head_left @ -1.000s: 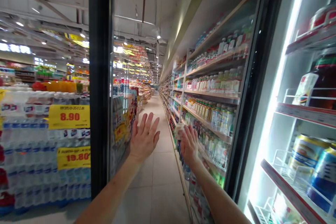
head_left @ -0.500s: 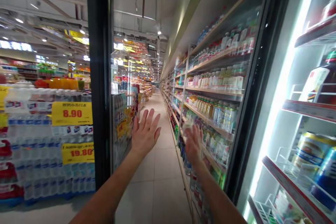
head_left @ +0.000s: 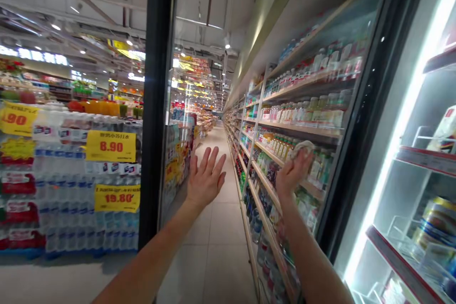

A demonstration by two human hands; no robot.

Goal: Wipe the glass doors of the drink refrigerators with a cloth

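Note:
A glass door with a black frame stands open in front of me, and the aisle shows through its pane. My left hand lies flat on the glass, fingers spread, with nothing in it. Further right, my right hand presses a crumpled whitish cloth to the pane. Part of the cloth shows above the fingers; the rest is hidden by the hand.
On the right is a lit cooler with wire shelves of cans and bottles. Through the glass run long drink shelves beside the tiled floor. Stacked bottle packs with yellow price signs stand left.
My right hand has moved up and to the right across the glass with the cloth. My left hand keeps its place on the pane, while the view has turned slightly left.

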